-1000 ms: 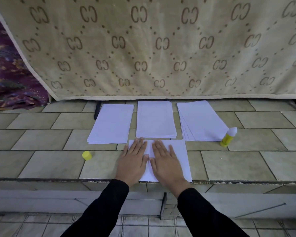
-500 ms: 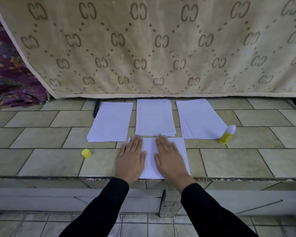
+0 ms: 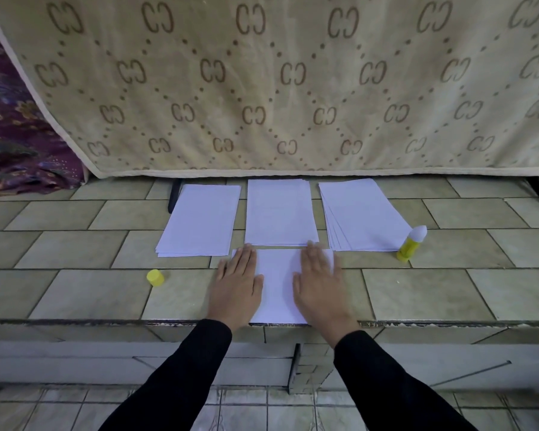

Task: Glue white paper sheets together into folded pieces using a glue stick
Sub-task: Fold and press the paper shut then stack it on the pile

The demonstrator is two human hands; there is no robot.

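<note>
1. Pressing down, your left hand and right hand lie flat on the white paper piece at the near edge of the tiled surface, fingers straight and together, gripping nothing.
2. Uneven sideways pressure could skew the layers before the glue grips (or push the piece over the lip it already reaches).
3. The glue stick stands uncapped beside the right stack, with its yellow cap well apart on the left, so it could dry out or get knocked over.
4. Only the repeated "CC" motif on the beige cloth is readable. Any label on the glue stick is too small to read.
</note>
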